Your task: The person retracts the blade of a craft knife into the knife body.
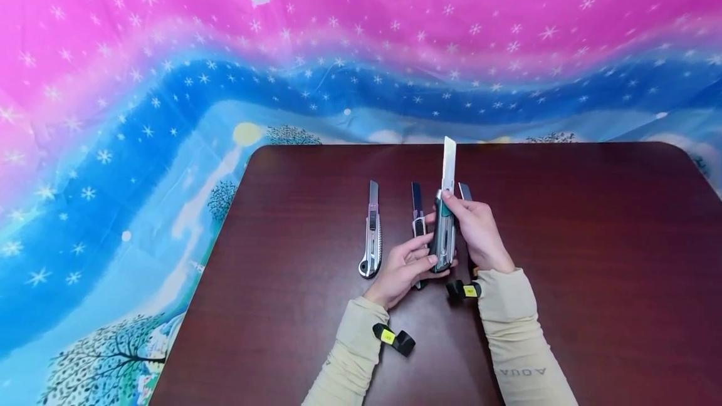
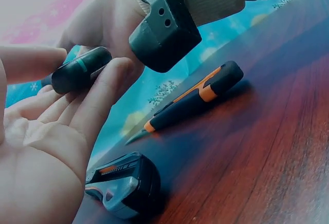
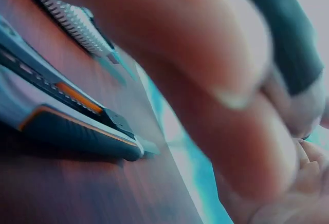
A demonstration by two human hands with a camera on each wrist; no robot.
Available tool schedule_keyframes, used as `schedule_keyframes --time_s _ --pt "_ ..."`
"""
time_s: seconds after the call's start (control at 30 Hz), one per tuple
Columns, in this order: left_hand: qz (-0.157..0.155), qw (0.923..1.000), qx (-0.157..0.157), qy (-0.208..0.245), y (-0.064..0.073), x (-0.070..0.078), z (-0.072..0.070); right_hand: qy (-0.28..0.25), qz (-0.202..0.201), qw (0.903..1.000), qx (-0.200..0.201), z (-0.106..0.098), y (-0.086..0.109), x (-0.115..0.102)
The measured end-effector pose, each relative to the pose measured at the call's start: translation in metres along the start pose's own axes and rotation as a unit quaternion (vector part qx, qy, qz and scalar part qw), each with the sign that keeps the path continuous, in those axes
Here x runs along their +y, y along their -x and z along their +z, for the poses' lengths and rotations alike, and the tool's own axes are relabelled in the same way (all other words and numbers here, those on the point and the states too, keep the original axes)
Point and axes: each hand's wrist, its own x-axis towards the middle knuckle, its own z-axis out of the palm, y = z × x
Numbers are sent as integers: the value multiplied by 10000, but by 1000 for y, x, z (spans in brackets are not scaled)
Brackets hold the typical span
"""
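A snap-off utility knife with a dark green and grey body is held up over the table, its long blade extended and pointing away. My left hand pinches the lower end of the body between thumb and fingers. Higher up, my right hand grips the same knife, thumb on the front near the base of the blade. The left wrist view shows the rounded dark butt end between the left thumb and fingers. Close below the hands lies a grey and black utility knife with orange trim and a dark blade.
A silver utility knife lies to the left, blade out. Another, black and orange, lies on the right, mostly behind the right hand in the head view. All rest on a dark reddish wooden table. A colourful printed cloth hangs behind.
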Motion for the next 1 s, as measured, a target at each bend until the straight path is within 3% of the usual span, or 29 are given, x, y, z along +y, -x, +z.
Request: schedule_keyframes --time_s 0.1,0.57,0.87,1.0 --pt "37 10000 -43 50 -1 -1 2 -118 40 9999 23 -3 0 -2" --pt "-57 9999 14 117 -2 -5 5 236 -42 9997 -68 -1 -1 1" --pt "-91 9999 55 54 -3 -6 3 15 55 9998 -200 2 0 1" --pt "-84 9999 81 61 -2 -6 2 -330 121 9990 -269 2 0 1"
